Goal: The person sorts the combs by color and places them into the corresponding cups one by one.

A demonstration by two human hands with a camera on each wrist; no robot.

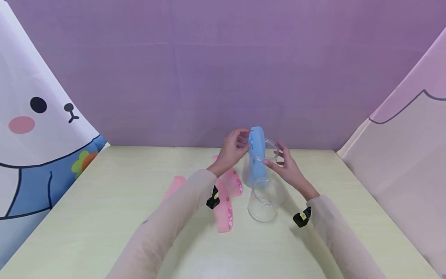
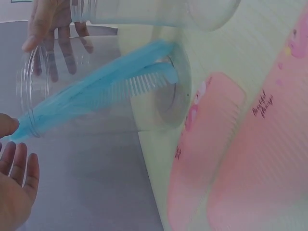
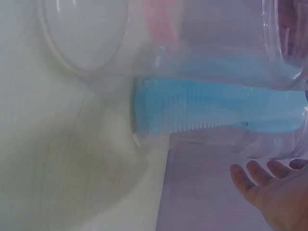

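Blue combs [image 1: 258, 143] lean inside a tall clear jar [image 3: 144, 139], their tops rising above its rim. Teeth show through the jar wall in both wrist views. My left hand [image 1: 232, 149] is at the upper end of the combs, thumb tip right at the blue edge; the other visible fingers [image 2: 19, 163] are fairly straight, with a gap beside the comb. On the jar's other side, my right hand [image 1: 287, 166] spreads around the rim, thumb in front and fingers behind. In the right wrist view its fingers [image 3: 260, 173] are extended just off the wall.
A second clear jar [image 1: 265, 209] stands in front of the first, with nothing seen inside. Pink combs [image 1: 223, 213] with printed flamingo patterns lie on the pale table [image 1: 115, 217], partly under my left forearm. A purple cloth [image 1: 209, 77] hangs behind.
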